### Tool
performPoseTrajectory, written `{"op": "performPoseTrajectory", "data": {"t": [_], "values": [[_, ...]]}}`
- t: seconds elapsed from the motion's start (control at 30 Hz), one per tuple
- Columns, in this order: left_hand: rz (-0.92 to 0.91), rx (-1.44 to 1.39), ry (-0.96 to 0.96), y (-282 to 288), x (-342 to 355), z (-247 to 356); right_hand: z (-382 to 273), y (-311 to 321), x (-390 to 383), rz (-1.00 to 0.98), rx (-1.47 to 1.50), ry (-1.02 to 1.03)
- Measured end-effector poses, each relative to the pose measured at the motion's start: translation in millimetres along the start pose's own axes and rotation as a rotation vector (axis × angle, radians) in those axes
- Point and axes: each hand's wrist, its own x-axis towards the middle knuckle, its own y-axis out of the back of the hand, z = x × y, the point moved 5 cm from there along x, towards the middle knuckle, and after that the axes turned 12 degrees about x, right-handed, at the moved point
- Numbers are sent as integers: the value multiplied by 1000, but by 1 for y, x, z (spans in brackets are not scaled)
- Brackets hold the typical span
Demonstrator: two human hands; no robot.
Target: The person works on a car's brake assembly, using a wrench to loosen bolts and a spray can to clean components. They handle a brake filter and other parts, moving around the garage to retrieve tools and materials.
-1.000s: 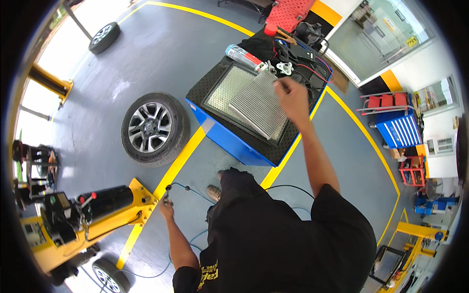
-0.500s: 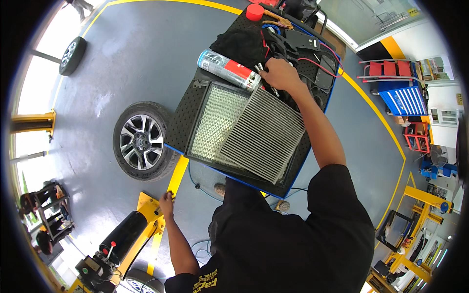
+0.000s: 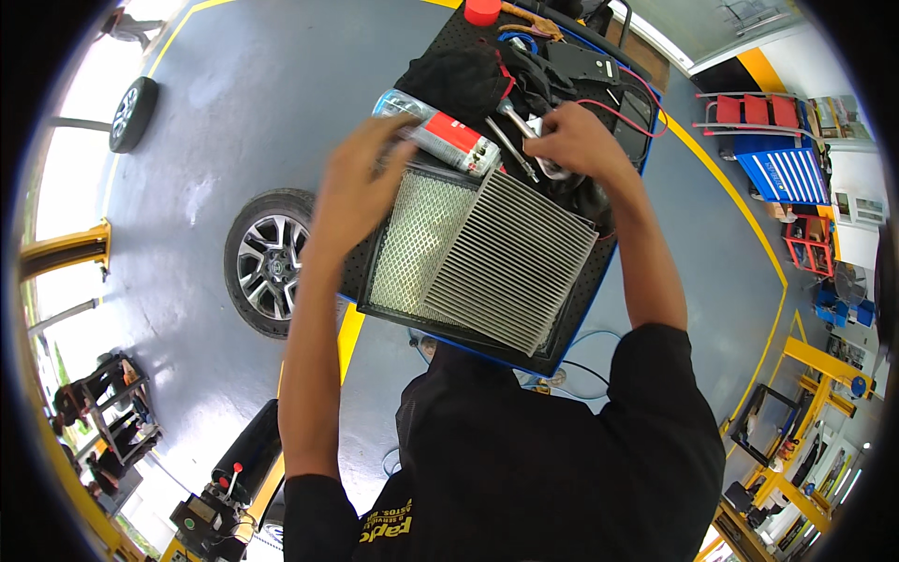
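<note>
My right hand (image 3: 579, 140) is closed around a silver metal tool (image 3: 517, 119) over the cart top; its shaft sticks out on the left, and its exact kind is hidden. Slightly blurred, my left hand (image 3: 361, 183) reaches over the left edge of the cart, fingers apart, beside a blue, white and red spray can (image 3: 448, 138) lying on its side. A thin metal tool (image 3: 513, 152) rests between the can and my right hand. Nearer to me, a grey pleated filter (image 3: 515, 267) overlaps a black-framed filter with metal mesh (image 3: 412, 239).
The black cart top (image 3: 454, 36) also carries a black cloth (image 3: 454, 82), a red cap (image 3: 482, 11) and a dark device (image 3: 581, 64) with a pink cable. A wheel (image 3: 272, 262) lies left of the cart. A yellow lift post (image 3: 272, 496) stands at the lower left.
My left hand has come up from beside the yellow lift post to the spray can. My right hand has shifted slightly right with the metal tool.
</note>
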Motion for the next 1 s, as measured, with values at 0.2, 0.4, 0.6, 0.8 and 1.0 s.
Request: {"op": "performPoseTrajectory", "data": {"t": [0.2, 0.4, 0.6, 0.8, 1.0], "values": [[-52, 572, -753, -106, 62, 88, -30, 25, -94, -20, 446, 72], [75, -95, -426, -79, 81, 101, 37, -28, -36, 132, 338, 277], [121, -420, -4, -2, 97, 100, 32, -76, 13, 63, -460, 215], [26, 20, -183, -101, 110, 65, 44, -46, -1, -41, -321, 406], [-352, 302, -240, -142, 77, 58, 11, -35, -39, -229, -281, 37]]}}
